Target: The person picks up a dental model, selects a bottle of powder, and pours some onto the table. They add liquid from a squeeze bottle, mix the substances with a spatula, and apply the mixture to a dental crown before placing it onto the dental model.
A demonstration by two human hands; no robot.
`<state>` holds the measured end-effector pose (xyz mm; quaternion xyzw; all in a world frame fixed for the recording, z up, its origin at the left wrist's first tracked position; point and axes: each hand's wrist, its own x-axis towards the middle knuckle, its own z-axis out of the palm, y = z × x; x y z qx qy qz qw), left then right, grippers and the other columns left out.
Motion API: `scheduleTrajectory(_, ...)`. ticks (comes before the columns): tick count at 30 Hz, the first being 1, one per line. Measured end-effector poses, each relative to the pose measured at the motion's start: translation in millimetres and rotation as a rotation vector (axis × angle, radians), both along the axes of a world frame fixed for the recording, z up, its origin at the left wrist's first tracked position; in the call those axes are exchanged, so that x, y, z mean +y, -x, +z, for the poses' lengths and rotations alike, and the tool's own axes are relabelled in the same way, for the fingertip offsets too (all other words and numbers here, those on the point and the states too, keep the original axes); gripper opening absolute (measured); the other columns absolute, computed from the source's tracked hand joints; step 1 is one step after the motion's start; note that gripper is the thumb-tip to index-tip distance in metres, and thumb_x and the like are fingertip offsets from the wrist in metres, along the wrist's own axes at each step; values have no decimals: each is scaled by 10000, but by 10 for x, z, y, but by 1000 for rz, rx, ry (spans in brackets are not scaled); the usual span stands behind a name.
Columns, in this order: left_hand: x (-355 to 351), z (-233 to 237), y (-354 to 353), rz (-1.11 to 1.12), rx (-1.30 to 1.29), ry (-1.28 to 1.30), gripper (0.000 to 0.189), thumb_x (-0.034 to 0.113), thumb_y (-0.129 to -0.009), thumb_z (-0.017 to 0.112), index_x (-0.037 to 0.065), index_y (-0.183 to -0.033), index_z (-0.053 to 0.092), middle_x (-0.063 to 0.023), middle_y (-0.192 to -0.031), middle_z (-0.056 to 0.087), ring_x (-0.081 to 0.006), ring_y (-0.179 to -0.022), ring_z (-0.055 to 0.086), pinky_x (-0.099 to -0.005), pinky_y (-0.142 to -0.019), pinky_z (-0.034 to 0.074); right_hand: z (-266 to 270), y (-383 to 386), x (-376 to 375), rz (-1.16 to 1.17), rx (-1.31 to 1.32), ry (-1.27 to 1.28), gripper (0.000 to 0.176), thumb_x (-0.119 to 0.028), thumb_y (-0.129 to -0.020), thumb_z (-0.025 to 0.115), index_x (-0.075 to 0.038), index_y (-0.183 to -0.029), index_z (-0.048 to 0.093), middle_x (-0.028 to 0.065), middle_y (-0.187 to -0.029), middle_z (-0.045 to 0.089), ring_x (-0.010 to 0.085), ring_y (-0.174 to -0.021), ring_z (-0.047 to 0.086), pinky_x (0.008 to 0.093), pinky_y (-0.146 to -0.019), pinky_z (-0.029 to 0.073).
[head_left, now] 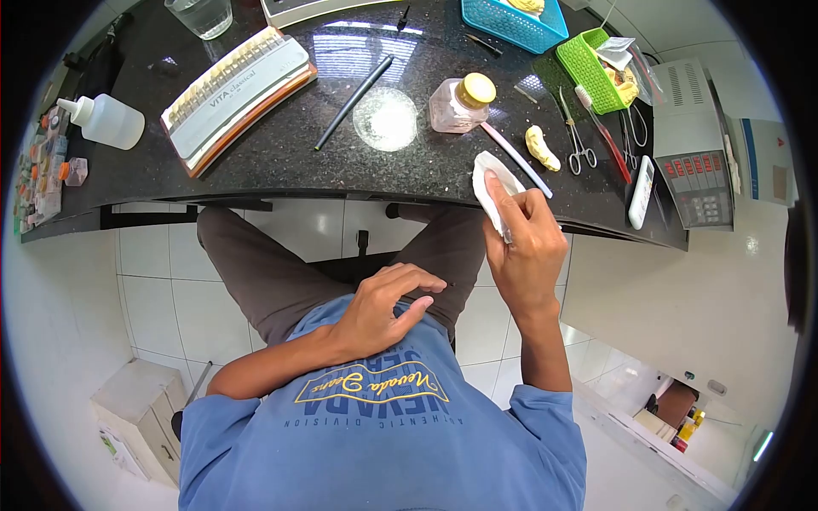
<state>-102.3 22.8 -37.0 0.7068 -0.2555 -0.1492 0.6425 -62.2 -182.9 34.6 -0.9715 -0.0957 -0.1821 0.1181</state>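
Observation:
My right hand (527, 238) pinches a folded white tissue (498, 163) at the front edge of the dark granite counter (281, 175). My left hand (385, 308) rests over my lap near my shirt, fingers loosely bent, thumb apart, holding nothing. Just beyond the tissue lies a pale pink stick (520, 162), with a small yellowish lump (542, 148) to its right. A clear pinkish jar with a gold lid (461, 106) stands behind the stick. Scissor-handled forceps (575, 140) and a red-handled brush (609, 140) lie farther right.
On the left are a VITA classical shade guide (239, 94), a white squeeze bottle (111, 122) and a glass (203, 15). A dark pen (354, 102) lies mid-counter. Blue (515, 30) and green (586, 72) baskets, a white handheld device (642, 194) and a control unit (692, 149) stand right.

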Motion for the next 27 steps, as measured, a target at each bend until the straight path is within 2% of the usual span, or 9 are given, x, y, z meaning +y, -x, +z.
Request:
scheduleTrajectory(11, 25, -64, 11, -19, 4, -28, 245, 4, -877, 651, -10, -1121, 678, -142, -1040, 702, -284, -983, 677, -374, -885, 527, 61, -4, -4, 25, 73, 113, 607, -92, -717, 806, -143, -1306, 668, 18, -818, 527, 181, -717, 609, 354, -570, 502)
scheduleTrajectory(20, 31, -56, 60, -19, -13, -44, 230, 11, -884, 648, -17, -1110, 681, -148, -1040, 701, -286, -983, 679, -373, -882, 529, 148, -36, -57, 33, 82, 23, 500, -64, -773, 767, -116, -1258, 660, 53, -847, 564, 228, -726, 639, 375, -603, 516)
scheduleTrajectory(23, 49, -72, 88, -9, -1, -58, 233, 13, -888, 647, -14, -1117, 679, -149, -1040, 701, -284, -985, 680, -369, -883, 531, 298, -65, -190, -58, -24, -183, 376, -58, -840, 741, -96, -1210, 688, 68, -812, 589, 200, -582, 567, 341, -558, 470)
scheduleTrajectory(27, 69, -181, 104, 7, 24, -91, 239, 23, -898, 650, -14, -1133, 674, -148, -1048, 702, -279, -993, 686, -366, -897, 530, 660, -135, -622, -198, -353, -49, 269, -115, -912, 721, -78, -1178, 725, 40, -805, 616, 121, -579, 520, 287, -539, 444)
